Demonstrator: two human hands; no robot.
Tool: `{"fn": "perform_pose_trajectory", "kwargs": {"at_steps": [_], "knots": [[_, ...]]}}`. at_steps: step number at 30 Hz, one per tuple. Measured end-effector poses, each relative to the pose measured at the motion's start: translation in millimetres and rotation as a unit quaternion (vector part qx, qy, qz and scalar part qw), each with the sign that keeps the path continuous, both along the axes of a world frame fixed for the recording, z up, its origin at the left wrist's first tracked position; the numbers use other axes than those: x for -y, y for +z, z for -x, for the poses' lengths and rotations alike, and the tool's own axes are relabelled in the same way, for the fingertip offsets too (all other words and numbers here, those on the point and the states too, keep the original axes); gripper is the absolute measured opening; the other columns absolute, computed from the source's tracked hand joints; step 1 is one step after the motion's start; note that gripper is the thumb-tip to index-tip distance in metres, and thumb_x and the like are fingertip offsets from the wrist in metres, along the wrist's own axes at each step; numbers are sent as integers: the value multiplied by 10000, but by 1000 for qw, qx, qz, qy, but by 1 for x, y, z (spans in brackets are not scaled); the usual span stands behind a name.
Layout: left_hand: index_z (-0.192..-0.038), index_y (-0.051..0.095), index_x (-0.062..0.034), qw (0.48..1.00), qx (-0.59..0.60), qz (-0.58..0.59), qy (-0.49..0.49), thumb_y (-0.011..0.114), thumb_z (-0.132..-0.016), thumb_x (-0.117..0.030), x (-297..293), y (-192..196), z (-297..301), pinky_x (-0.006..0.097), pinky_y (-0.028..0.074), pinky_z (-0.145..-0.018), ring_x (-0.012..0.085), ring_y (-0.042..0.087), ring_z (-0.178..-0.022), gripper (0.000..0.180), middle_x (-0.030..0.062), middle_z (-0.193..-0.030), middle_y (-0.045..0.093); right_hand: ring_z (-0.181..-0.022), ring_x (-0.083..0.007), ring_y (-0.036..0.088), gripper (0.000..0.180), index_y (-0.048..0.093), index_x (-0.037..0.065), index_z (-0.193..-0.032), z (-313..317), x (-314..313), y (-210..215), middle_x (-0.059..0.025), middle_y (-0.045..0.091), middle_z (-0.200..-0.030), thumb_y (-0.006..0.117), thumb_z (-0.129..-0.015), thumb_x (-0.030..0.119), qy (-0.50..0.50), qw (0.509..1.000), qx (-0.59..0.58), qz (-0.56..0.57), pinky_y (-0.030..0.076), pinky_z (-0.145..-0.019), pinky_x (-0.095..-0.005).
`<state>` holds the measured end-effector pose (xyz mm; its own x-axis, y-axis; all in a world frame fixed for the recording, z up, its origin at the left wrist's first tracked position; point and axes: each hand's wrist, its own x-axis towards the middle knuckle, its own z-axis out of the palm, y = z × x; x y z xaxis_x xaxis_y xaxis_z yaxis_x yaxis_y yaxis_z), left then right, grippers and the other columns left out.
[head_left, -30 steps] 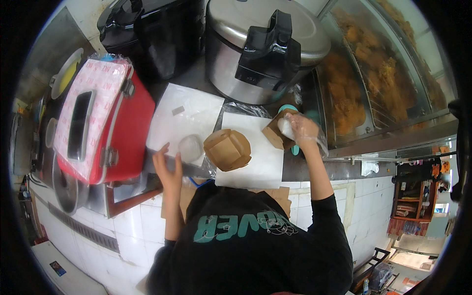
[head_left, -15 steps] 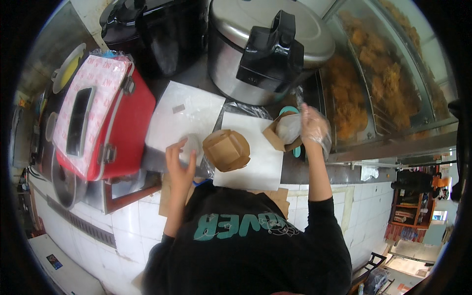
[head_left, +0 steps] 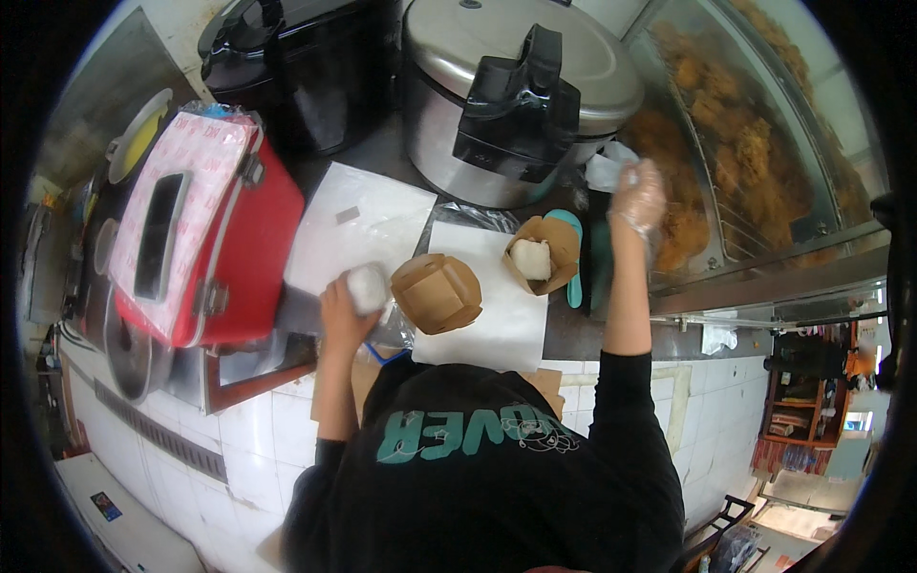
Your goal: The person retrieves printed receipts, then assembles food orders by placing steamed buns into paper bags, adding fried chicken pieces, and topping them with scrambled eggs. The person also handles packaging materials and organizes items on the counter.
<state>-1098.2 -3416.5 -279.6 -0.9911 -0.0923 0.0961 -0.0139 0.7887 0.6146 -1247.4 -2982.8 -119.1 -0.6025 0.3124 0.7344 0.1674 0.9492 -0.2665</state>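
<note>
White rounded bundle point(head_left: 368, 288) left of centre frame, left grip point(head_left: 344, 315) curled around its near left side. Upper right of centre, gloved right grip point(head_left: 638, 198) pinching crumpled white wrap point(head_left: 607, 168); below it, brown carton point(head_left: 564, 237) with white block point(head_left: 530, 259) inside, teal utensil point(head_left: 574, 292) beside. Second carton point(head_left: 437, 293) open mid-frame; steel cooker point(head_left: 441, 153) on bench point(head_left: 573, 334), top centre.

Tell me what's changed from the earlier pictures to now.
The gloved right hand has moved up and right, away from the right cardboard box, with a crumpled white wrapper, leaving a white block inside. The left hand has moved right and now touches the white bundle. The other cardboard box and red cooler stayed put.
</note>
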Motion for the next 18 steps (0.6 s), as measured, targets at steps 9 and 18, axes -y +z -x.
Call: {"fn": "perform_pose_trajectory", "kwargs": {"at_steps": [9, 18], "knots": [[-1242, 436, -19, 976, -142, -157, 42, 854, -611, -85, 1, -23, -7, 412, 418, -1007, 309, 528, -1154, 760, 163, -1201, 534, -974, -276, 590, 289, 616, 55, -1109, -81, 87, -47, -141, 593, -1076, 686, -841, 138, 193, 947, 19, 256, 486, -836, -400], [-1303, 339, -39, 878, -154, -436, -123, 913, -576, -105, -63, 66, -29, 362, 408, -1029, 224, 465, -1226, 929, 150, -1313, 431, -996, -169, 591, 416, 544, 95, -1306, -156, 209, -53, -94, 601, -1161, 646, -926, 231, 495, 608, 220, 581, 482, -885, -310]]}}
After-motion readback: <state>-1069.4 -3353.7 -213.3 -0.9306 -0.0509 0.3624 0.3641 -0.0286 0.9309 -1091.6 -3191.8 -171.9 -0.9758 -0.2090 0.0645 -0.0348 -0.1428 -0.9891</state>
